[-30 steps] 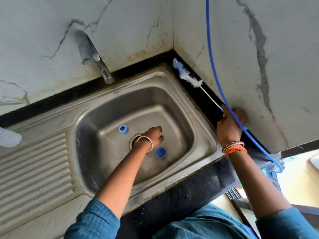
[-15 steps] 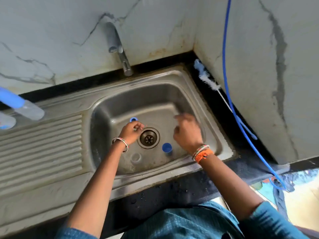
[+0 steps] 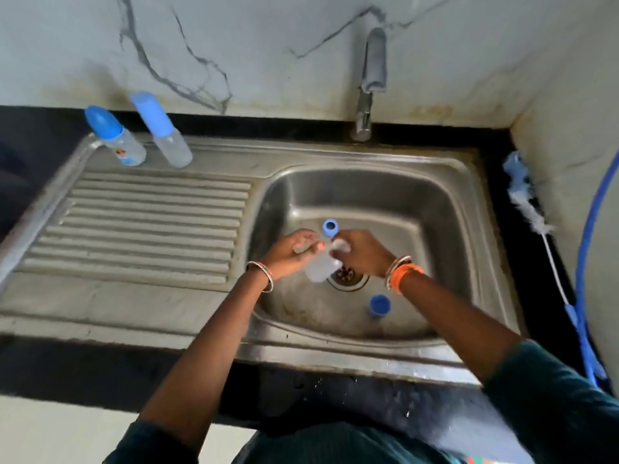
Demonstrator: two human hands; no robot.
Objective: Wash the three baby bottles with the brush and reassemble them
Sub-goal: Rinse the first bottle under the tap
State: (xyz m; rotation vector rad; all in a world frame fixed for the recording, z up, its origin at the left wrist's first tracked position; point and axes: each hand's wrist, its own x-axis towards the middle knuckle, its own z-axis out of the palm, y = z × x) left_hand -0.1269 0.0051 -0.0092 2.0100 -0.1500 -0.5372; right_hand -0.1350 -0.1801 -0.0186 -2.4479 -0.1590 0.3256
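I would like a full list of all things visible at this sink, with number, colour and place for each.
assembled baby bottles: 2, clear with blue caps, back left of the drainboard, side by side
open bottle: 1, clear, over the basin, held in both hands
blue ring: 1, blue, basin floor just behind the hands
blue cap: 1, blue, basin floor right of the drain
bottle brush: 1, white and pale blue bristles, blue handle, black counter right of the sink
sink: 1, steel
tap: 1, metal, wall behind the basin
hose: 1, blue, right wall
left hand: 1, grips the open bottle
right hand: 1, fingers at the bottle's mouth, on a small pale part
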